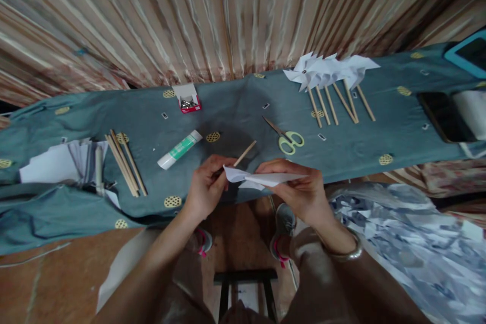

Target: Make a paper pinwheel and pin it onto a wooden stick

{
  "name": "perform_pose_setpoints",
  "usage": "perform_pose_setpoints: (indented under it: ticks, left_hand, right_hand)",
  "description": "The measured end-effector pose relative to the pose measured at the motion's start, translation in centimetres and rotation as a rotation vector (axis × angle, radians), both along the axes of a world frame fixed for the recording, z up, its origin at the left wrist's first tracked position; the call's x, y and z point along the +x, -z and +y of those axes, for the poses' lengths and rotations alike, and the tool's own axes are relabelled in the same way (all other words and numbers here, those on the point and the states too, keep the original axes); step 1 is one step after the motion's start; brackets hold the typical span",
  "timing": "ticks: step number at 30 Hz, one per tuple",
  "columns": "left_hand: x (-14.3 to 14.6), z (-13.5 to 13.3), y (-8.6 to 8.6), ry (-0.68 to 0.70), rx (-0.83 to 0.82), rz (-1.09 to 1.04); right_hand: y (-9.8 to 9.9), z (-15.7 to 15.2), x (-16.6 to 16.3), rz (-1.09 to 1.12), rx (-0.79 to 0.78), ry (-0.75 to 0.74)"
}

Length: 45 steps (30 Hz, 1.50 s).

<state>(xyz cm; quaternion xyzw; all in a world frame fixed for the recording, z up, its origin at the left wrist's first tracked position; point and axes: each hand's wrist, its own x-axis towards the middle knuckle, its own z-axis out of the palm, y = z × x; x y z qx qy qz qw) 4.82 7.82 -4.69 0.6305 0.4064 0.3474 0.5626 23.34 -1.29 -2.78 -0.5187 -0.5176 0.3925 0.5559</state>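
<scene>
Just over the table's near edge, a white paper pinwheel [271, 179] is held between my hands, seen nearly edge-on. A thin wooden stick [245, 153] slants out behind it, its upper end pointing away from me. My left hand [207, 185] is closed where the stick's lower end runs behind the paper; its fingertips are partly hidden there. On the other side, my right hand [299, 187] pinches the paper between thumb and fingers. Closest to the hands lie scissors [287, 143] with pale green handles and a white-and-green glue tube [180, 150].
Finished paper pinwheels [330, 72] on sticks lie at the back right. An open box of small metal pins [189, 104], loose wooden sticks [125, 164] and paper sheets [56, 163] are left. A phone [444, 116] lies right. Below it, a plastic bag [410, 243] holds paper pieces.
</scene>
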Motion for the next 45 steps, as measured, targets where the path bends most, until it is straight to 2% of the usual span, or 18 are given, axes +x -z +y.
perform_pose_setpoints:
  ticks: [5,8,13,18,23,28,35,45]
  left_hand:
    - [-0.4,-3.0,-0.2,-0.005,-0.385,-0.146]
    - [-0.8,-4.6,0.3,-0.085,-0.527,-0.164]
    - [-1.8,-6.8,1.0,-0.109,-0.753,-0.144]
    - [-2.5,-7.8,1.6,-0.145,-0.963,-0.166]
    - [-3.1,-7.6,2.6,-0.272,-1.140,-0.201]
    - [-3.2,-7.4,2.9,-0.258,-1.186,-0.223]
    - [-3.0,-7.3,2.8,-0.322,-1.264,-0.213]
    - [-3.3,-7.1,2.9,-0.313,-1.233,-0.229]
  right_hand:
    - [-0.4,-0.9,-0.4,-0.134,0.130,-0.053]
    - [-0.2,-1.0,-0.4,-0.218,0.134,-0.077]
    - [0.9,-1.2,-0.7,-0.307,0.106,-0.087]
    - [1.7,-1.5,-1.1,-0.363,0.086,-0.112]
    - [2.6,-2.0,-1.9,-0.366,0.060,-0.139]
    - [3.2,-1.7,-2.7,-0.393,0.068,-0.121]
    - [4.0,-1.2,-2.9,-0.454,0.044,-0.064]
    - [4.1,-0.7,-3.3,-0.514,0.052,-0.090]
